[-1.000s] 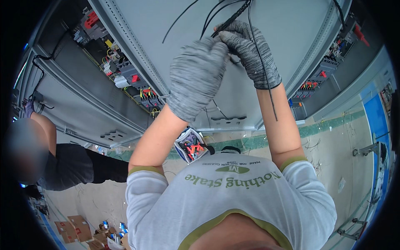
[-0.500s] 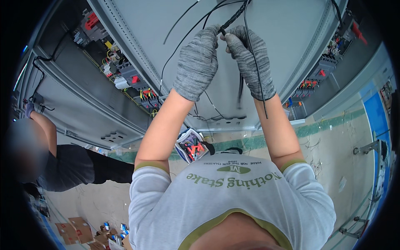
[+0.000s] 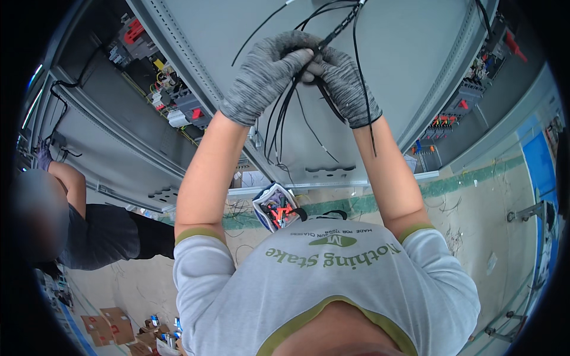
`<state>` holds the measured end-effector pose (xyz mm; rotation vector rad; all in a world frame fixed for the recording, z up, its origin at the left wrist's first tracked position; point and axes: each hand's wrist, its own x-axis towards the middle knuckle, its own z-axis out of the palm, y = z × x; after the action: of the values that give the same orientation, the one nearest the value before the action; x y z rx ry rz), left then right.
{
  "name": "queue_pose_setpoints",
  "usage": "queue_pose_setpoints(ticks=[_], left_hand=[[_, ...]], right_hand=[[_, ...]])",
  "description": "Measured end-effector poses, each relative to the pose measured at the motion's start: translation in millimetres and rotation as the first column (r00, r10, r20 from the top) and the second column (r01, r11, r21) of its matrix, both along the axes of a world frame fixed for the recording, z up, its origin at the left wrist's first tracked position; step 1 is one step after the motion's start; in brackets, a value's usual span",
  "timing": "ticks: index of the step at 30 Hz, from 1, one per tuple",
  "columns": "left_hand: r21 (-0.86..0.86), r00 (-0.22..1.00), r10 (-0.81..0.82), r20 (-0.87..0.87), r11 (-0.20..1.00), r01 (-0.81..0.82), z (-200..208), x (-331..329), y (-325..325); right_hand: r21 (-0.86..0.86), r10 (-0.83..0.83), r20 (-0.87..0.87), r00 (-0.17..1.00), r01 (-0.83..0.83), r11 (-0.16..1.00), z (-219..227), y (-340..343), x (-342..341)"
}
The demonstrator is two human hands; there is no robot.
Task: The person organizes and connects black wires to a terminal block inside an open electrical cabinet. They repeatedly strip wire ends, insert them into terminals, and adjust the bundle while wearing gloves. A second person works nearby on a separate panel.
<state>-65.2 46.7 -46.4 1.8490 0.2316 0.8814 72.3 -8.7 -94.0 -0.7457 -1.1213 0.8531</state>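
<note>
Black cable bundle [image 3: 340, 29] runs down in front of the grey panel [image 3: 409, 47], its loose ends dangling. Left of the panel sit circuit breakers [image 3: 189, 107]. Before the panel, the left hand [image 3: 267, 74] clamps thumb and fingers on the bundle; beside it, the right hand's [image 3: 344, 80] fingers seem closed on it too (the overlap partly hides them). More breakers [image 3: 467, 94] stand right of the panel.

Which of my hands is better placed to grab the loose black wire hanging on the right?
Probably your right hand: the loose black wire runs across it in this view. Your left hand is farther left, and both hands are on the black cable bundle.
</note>
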Motion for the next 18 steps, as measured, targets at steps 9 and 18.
queue_pose_setpoints(ticks=[9, 18], left_hand=[[0.933, 0.676, 0.720, 0.160, 0.113, -0.342, 2, -1, -35], [0.710, 0.854, 0.424, 0.300, 0.498, -0.497, -36, -11, -36]], right_hand=[[-0.033, -0.201, 0.179, 0.963, 0.210, 0.977, 23, -21, 10], [-0.011, -0.117, 0.143, 0.983, 0.119, 0.993, 23, -33, 9]])
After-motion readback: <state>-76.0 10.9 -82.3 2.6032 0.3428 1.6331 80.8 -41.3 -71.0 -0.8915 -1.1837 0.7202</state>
